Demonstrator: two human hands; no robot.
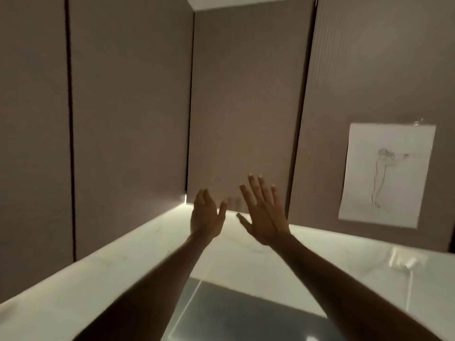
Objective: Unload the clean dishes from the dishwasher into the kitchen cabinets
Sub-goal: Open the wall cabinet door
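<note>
Both my arms reach up and forward toward closed grey-brown upper cabinet doors. My left hand [206,216] is open, fingers together and pointing up, just below the lower edge of the middle cabinet door [243,102]. My right hand [264,212] is open with fingers spread, its fingertips over the lower part of that same door. Neither hand holds anything. No dishes and no dishwasher are in view.
More closed cabinet doors [128,119] run along the left. A paper sheet with a pencil figure drawing [386,175] hangs on the right panel. Below is a lit pale marble backsplash [103,269] and a dark cooktop [246,313] set in the counter.
</note>
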